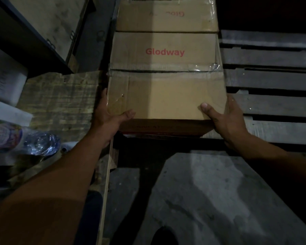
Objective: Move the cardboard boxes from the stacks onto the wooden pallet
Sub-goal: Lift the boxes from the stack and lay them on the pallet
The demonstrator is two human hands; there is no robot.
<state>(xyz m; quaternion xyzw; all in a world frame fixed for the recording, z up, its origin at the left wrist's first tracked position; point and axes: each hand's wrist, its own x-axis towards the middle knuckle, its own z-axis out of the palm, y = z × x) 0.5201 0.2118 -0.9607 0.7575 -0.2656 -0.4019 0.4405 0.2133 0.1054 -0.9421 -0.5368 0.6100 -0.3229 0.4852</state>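
At its near corners, left hand [111, 114] and right hand [227, 119] grip the cardboard box [166, 96].

You get a dim, grainy view: one soft patch of light falls on the cardboard box [166, 96], its tape [215, 65] glints, shadows streak the floor [210, 191], corners go nearly black, and edges bow outward.

Arms outstretched, left hand [111, 116] and right hand [227, 122] gripping the box [166, 96]
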